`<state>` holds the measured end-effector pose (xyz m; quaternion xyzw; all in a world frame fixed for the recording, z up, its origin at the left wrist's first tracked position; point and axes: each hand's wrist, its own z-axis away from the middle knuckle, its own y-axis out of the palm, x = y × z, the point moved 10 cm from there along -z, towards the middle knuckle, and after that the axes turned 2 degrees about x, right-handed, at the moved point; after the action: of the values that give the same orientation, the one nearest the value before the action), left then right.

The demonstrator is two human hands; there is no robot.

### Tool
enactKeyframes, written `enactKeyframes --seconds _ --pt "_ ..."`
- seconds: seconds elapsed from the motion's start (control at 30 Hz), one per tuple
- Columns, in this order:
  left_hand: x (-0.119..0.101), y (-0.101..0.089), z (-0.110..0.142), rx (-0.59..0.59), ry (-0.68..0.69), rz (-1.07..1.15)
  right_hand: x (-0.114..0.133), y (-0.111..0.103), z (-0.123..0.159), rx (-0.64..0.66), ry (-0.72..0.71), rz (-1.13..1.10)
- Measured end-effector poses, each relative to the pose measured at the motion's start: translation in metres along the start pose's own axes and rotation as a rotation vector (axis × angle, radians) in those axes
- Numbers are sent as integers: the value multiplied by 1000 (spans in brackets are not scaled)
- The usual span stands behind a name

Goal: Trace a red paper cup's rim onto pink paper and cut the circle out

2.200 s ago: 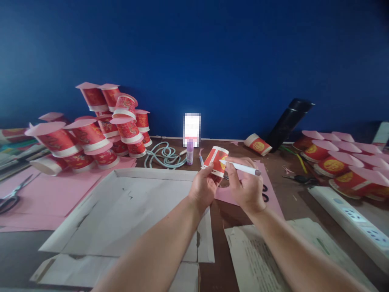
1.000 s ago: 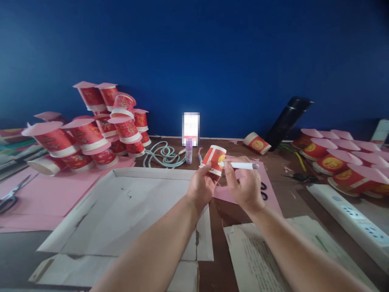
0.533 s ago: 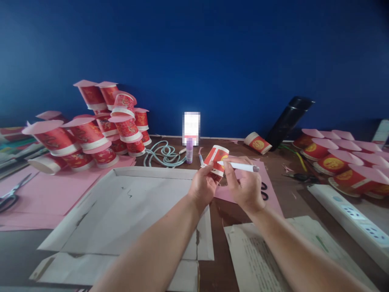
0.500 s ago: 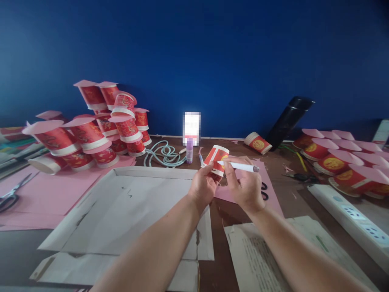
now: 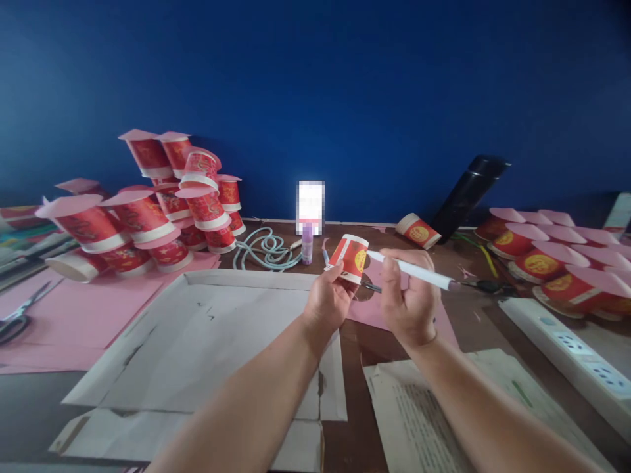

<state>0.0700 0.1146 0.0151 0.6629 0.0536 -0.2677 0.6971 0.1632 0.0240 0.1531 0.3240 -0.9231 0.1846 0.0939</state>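
A red paper cup (image 5: 349, 257) with a yellow emblem and white rim is held tilted in my left hand (image 5: 328, 297), its thumb on the cup's side. My right hand (image 5: 411, 292) grips a white pen (image 5: 419, 270) with a purplish end. The pen's tip points at the cup's right side; whether it touches I cannot tell. Under my right hand lies a pink sheet (image 5: 441, 322) with a round cut-out, and scissors blades (image 5: 372, 286) show on it, their handles hidden. Behind the cup stands a purple glue stick (image 5: 307, 246).
Stacked red cups (image 5: 142, 213) with pink paper tops fill the left. More topped cups (image 5: 539, 263) and a power strip (image 5: 572, 348) are at right. A black flask (image 5: 468, 197) leans against the blue wall. A white cardboard tray (image 5: 211, 355) lies in front; other scissors (image 5: 22, 318) lie far left.
My right hand has moved right with the pen, whose tip has shifted from the cup's front toward its right edge. My left hand and the cup have barely moved.
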Motion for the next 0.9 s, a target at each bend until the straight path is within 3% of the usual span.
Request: enactKeyframes --seconds 0.43,0.9 --pt "0 5 3 8 -15 -3 -3 21 3 158 25 -7" --pt "3 6 2 51 -25 -32 -7 23 4 174 44 -4"
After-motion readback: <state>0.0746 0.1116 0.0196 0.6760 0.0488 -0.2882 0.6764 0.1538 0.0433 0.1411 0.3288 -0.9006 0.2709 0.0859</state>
